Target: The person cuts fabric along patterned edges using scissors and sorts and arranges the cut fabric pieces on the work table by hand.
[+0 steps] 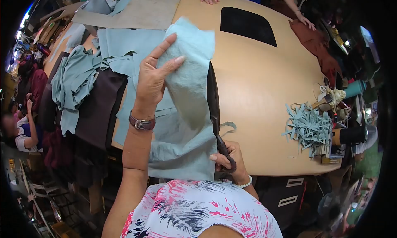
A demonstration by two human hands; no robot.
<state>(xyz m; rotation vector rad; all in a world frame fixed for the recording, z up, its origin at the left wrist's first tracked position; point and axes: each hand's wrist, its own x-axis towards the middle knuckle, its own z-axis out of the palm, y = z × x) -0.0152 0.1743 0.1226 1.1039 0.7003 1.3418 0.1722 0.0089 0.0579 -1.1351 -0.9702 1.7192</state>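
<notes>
My left hand (pixel 154 74) pinches the upper part of a light-blue leather piece (pixel 188 101), raising it off the table with thumb and fingers. The rest of the piece hangs down toward my body in soft folds. In my right hand (pixel 235 157) is a pair of dark scissors (pixel 212 99), my fingers around the handles near the table's front edge. Its long blades point away from me along the right edge of the leather. A thin curled blue strip (pixel 228 125) lies just right of the blades.
More blue leather (pixel 118 41) and a crumpled blue heap (pixel 74 81) lie to the left. A pile of thin blue strips (pixel 309 126) sits at right, near a black cup (pixel 351 135). A black panel (pixel 247 25) lies at the back, where other people's hands rest.
</notes>
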